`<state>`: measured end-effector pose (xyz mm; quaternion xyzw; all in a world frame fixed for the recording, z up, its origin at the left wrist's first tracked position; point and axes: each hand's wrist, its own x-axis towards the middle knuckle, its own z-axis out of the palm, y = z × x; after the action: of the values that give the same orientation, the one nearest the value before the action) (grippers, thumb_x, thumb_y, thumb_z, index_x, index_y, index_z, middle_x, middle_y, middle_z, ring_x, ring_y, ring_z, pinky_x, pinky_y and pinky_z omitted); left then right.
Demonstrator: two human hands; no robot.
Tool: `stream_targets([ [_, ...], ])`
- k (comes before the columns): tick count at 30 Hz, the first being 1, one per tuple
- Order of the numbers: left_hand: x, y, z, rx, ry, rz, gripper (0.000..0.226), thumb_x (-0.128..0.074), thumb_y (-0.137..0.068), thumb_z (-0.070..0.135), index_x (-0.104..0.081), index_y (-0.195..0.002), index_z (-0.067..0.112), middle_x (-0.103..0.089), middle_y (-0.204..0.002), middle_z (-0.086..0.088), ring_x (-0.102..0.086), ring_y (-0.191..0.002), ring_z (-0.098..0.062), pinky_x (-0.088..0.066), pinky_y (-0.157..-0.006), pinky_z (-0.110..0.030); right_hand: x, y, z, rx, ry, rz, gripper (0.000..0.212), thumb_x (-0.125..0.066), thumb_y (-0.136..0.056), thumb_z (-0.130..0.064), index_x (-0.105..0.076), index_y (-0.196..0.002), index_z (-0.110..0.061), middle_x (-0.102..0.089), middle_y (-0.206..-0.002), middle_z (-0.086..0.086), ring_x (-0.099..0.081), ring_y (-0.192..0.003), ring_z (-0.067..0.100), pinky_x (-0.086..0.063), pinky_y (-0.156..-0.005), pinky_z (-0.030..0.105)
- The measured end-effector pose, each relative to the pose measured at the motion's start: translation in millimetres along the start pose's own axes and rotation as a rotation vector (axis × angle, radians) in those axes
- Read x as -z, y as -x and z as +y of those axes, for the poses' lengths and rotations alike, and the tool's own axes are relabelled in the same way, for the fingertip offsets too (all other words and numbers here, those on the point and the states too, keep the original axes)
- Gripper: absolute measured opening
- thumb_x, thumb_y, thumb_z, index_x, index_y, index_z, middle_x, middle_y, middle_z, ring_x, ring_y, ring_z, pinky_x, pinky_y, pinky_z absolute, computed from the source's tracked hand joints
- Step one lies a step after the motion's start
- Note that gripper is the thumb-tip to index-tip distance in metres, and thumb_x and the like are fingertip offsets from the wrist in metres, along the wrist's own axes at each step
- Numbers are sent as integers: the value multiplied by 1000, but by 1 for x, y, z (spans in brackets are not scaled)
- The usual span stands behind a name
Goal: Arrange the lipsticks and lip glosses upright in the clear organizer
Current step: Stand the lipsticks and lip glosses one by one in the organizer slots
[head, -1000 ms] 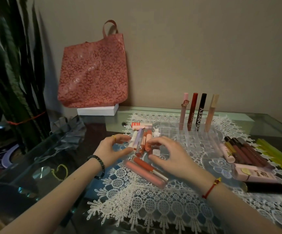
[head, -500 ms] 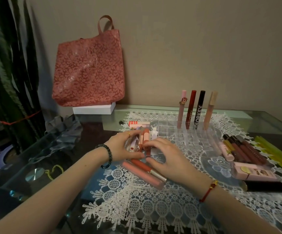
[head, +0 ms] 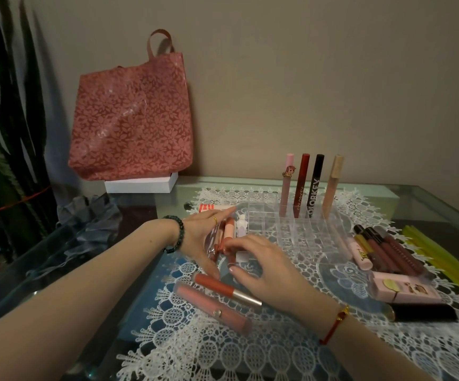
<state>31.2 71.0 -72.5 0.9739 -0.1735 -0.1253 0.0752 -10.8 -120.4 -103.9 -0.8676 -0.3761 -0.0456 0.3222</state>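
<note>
The clear organizer (head: 291,232) stands on a lace doily, with a pink tube (head: 286,188), a red tube (head: 300,188), a black tube (head: 314,188) and a beige tube (head: 331,185) upright in its back row. Left of it, my left hand (head: 198,237) cups a bunch of lip glosses (head: 227,232) between fingers and thumb. My right hand (head: 267,270) meets the bunch from the near side, its curled fingertips pinching the end of a reddish tube (head: 222,246). A coral gloss (head: 217,285) and a pink gloss (head: 209,305) lie loose in front.
More dark tubes (head: 385,250), a pink box (head: 407,291) and a black tube (head: 426,312) lie right of the organizer, beside yellow strips (head: 448,259). A red bag (head: 132,119) on a white box (head: 140,185) leans against the wall. A plant (head: 3,133) stands left.
Both hands have closed in on the scattered glosses left of the organizer, gathering them into a tight bunch. My left hand moved right and up around them.
</note>
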Motion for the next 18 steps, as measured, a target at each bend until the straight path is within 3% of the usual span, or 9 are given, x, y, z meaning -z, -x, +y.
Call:
stream_targets([
  [3,0,-1,-2,8,24,16,137,-75,-38,64,23,-132,48,-10,-150,6,-10,-138,-16,-17,-114,-43,-1,0,0,-13,-23,3,38,-55,-85,-26,-47,-121,-36,-51,-116,-20,-43,-109,-6,-35,-98,17],
  [6,-2,1,0,-11,39,54,134,-76,-41,61,33,-119,58,-11,-149,4,-9,-138,-18,-17,-114,-44,1,1,-1,-27,-62,25,36,-57,-85,-25,-49,-118,-37,-51,-113,-22,-43,-106,-8,-34,-94,14],
  [9,-1,6,1,-34,119,165,137,-78,-40,57,35,-118,57,-7,-151,-2,-6,-139,-19,-16,-114,-45,7,2,-3,-45,-108,64,35,-57,-85,-23,-50,-116,-37,-49,-111,-26,-42,-105,-11,-30,-91,12],
  [12,7,17,6,-110,235,319,137,-84,-46,44,26,-128,46,-3,-150,-1,-8,-138,-15,-13,-115,-32,15,-3,-8,-84,-178,150,35,-57,-84,-24,-46,-112,-43,-49,-111,-27,-44,-107,-7,-35,-95,19],
  [14,13,23,11,-181,270,431,133,-80,-44,50,22,-128,45,-3,-149,3,-9,-137,-8,-10,-111,-21,24,-10,-12,-129,-288,215,33,-59,-83,-23,-47,-107,-41,-51,-104,-27,-49,-103,-5,-42,-93,20],
  [18,21,28,24,-293,276,581,131,-76,-43,57,23,-128,45,-2,-141,17,-7,-135,2,-5,-108,-7,49,-31,-19,-219,-444,234,47,-62,-80,-28,-44,-124,-25,-56,-99,-16,-57,-93,1,-50,-82,21],
])
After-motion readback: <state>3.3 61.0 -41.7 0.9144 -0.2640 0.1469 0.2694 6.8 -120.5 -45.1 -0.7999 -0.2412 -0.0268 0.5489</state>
